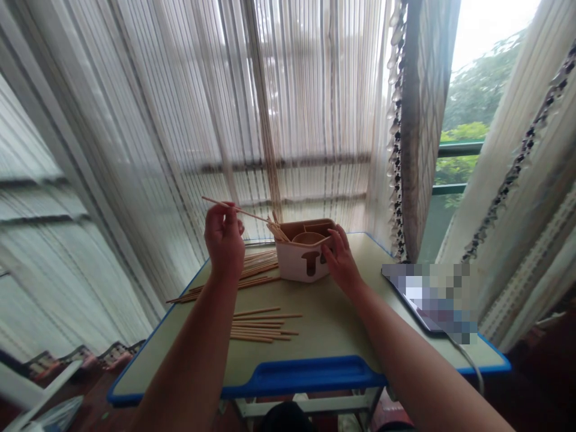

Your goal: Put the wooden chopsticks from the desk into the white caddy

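My left hand [224,241] is raised above the table, shut on a thin wooden chopstick [238,210] that points up and to the left. My right hand [342,261] grips the right side of a white caddy [290,259], its fingers over the rim. The caddy has brown inner compartments, and a bunch of chopsticks [278,231] leans out of its left one. Loose chopsticks [258,270] lie in a spread to its left and front. A second, tidier group of chopsticks [261,326] lies nearer me.
The table [324,324] has a pale green top and a blue edge with a blue handle-like front rim. A tablet with a blurred screen [427,297] and a cable lies at the right. Sheer striped curtains hang behind the table, with an open window at the right.
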A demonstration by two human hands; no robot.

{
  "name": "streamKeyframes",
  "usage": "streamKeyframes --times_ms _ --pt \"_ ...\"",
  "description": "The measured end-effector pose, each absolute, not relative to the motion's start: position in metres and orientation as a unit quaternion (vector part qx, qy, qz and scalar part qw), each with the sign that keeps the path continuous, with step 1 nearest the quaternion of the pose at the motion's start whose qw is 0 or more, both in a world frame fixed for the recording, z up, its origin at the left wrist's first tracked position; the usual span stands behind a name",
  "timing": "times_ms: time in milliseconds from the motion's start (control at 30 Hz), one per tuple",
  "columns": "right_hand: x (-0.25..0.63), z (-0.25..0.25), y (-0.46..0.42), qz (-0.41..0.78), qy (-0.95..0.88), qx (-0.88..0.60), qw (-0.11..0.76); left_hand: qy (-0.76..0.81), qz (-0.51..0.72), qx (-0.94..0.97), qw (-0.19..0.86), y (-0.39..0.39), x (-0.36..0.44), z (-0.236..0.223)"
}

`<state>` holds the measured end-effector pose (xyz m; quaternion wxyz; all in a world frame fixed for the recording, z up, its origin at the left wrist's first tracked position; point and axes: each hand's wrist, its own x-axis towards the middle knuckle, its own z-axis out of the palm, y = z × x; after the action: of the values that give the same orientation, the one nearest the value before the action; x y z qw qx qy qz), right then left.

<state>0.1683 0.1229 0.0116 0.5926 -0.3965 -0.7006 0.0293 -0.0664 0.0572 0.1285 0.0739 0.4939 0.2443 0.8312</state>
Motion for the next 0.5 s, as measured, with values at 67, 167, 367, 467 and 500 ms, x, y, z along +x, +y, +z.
streamKeyframes --times_ms 67,167,367,467,500 --pt "0.168 0.011 0.123 0.032 -0.701 -0.397 0.592 0.255 0.816 0.51 0.096 0.066 -0.068 0.123" --pt "0.169 0.011 0.123 0.035 -0.701 -0.398 0.59 0.316 0.758 0.557 0.123 0.083 -0.069 0.111" --pt "0.17 0.012 0.122 0.032 -0.703 -0.393 0.592 0.44 0.63 0.636 -0.072 0.097 -0.07 0.091" --pt "0.17 0.013 0.121 0.034 -0.703 -0.395 0.59 0.554 0.524 0.635 -0.121 0.086 -0.071 0.085" --pt "0.17 0.013 0.12 0.035 -0.703 -0.396 0.59 0.595 0.457 0.652 -0.109 0.081 -0.07 0.083"
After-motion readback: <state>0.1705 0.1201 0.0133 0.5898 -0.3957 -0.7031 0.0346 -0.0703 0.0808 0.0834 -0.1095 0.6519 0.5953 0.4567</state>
